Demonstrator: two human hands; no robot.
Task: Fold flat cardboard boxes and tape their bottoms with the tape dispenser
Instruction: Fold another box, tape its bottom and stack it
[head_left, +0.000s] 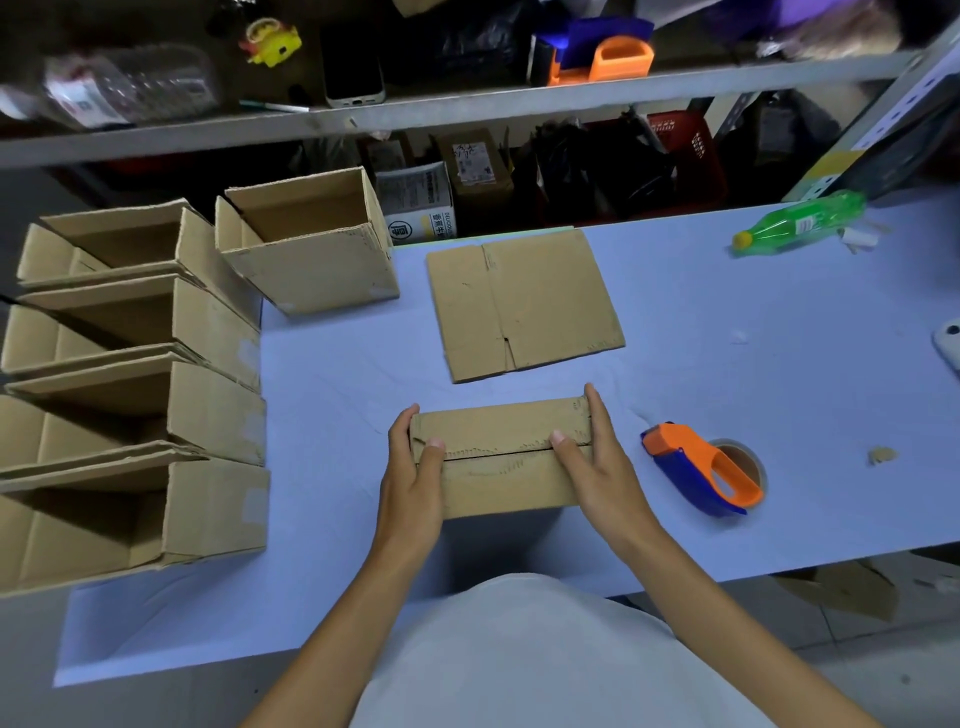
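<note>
A folded-up cardboard box (501, 457) stands bottom-up on the blue table (727, 374) in front of me, its two bottom flaps meeting along a seam. My left hand (413, 467) grips its left end, thumb pressing the flaps near the seam. My right hand (597, 457) grips the right end, thumb on the seam and fingers along the side. An orange and blue tape dispenser (701, 470) lies on the table just right of my right hand. A flat cardboard box (524, 304) lies further back.
Several erected open boxes (156, 395) line the left side of the table. A green plastic bottle (800, 223) lies at the back right, a white object (948, 345) at the right edge. A metal shelf (467, 111) holding a second dispenser (602, 57) runs behind.
</note>
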